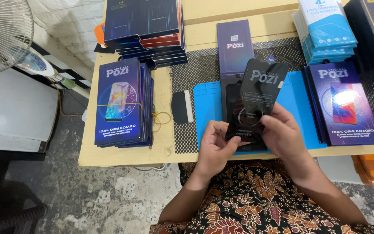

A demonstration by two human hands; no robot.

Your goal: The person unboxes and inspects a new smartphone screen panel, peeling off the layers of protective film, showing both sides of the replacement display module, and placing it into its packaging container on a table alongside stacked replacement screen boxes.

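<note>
A small phone-accessory repair or packing bench, as I see it from the head camera.

At ten o'clock a banded stack of purple flat boxes [122,104] lies on the wooden table [169,143]; more box stacks [146,30] sit at eleven and light-blue packets [325,30] at one. A blue work mat [299,112] lies centre, a fan [3,34] at nine, over a rough concrete floor [109,195].

Both hands, left hand [215,145] and right hand [282,134], hold a black screen-protector sleeve [258,99] (tilted) above the blue mat [299,117].
</note>
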